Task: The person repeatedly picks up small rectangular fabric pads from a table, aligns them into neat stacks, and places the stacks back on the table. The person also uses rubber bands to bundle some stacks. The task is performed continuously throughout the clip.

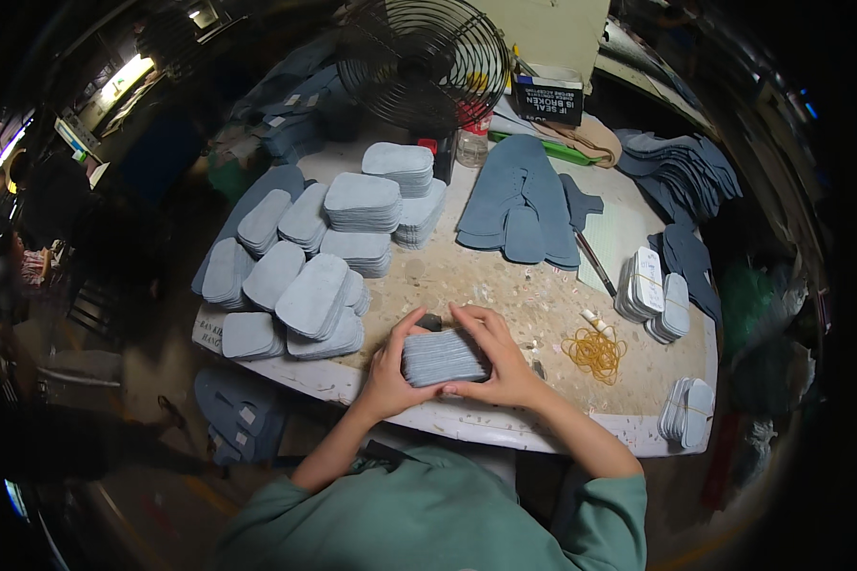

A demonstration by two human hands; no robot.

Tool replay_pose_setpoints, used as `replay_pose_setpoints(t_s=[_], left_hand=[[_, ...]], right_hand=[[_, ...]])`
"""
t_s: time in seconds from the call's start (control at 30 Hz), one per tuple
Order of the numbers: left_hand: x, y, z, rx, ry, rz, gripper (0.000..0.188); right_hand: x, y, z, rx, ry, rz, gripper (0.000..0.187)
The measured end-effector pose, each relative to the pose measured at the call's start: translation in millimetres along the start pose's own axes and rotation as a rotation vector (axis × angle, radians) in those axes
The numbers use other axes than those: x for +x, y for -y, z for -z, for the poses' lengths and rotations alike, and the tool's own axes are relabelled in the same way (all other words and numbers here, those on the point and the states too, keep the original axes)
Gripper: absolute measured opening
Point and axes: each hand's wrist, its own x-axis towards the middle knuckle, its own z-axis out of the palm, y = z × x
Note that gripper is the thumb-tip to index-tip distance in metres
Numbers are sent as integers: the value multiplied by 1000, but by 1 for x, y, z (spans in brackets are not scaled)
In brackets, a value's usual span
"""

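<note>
Between my two hands is a thick stack of grey-blue cut pieces [445, 359], its layered edges facing me, near the front edge of the table. My left hand [388, 369] is wrapped round the stack's left end. Round the right end curls my right hand [498, 360], its thumb along the bottom near the left one. To the left, several stacks of rounded grey pieces [312, 293] stand close together, some on top of others. A loose heap of yellow rubber bands [595, 356] lies to the right, with a small white tube [596, 323] beside it.
Banded stacks [643, 285] stand at the right, another [686, 411] at the right front corner. Large dark blue cut pieces [522, 195] lie at the back middle, a pen [595, 264] beside them. A round black fan [424, 62] and a clear bottle [471, 147] stand behind.
</note>
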Motion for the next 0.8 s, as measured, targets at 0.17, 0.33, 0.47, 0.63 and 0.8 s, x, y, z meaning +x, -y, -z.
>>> replay_pose_setpoints(t_s=[0.17, 0.33, 0.47, 0.63, 0.8], left_hand=[[-2, 0, 1, 183, -44, -271, 114], [-2, 3, 8, 104, 12, -102, 117], [-2, 4, -3, -376, -215, -6, 90], [-14, -8, -22, -262, -561, -350, 47], [-28, -30, -46, -55, -254, -340, 25]], right_hand=[[3, -5, -1, 48, 56, 110, 114], [6, 1, 2, 110, 187, -102, 103], [20, 0, 13, 493, 43, -291, 83], [73, -27, 30, 546, -5, -611, 65], [128, -57, 20, 581, 32, -725, 70]])
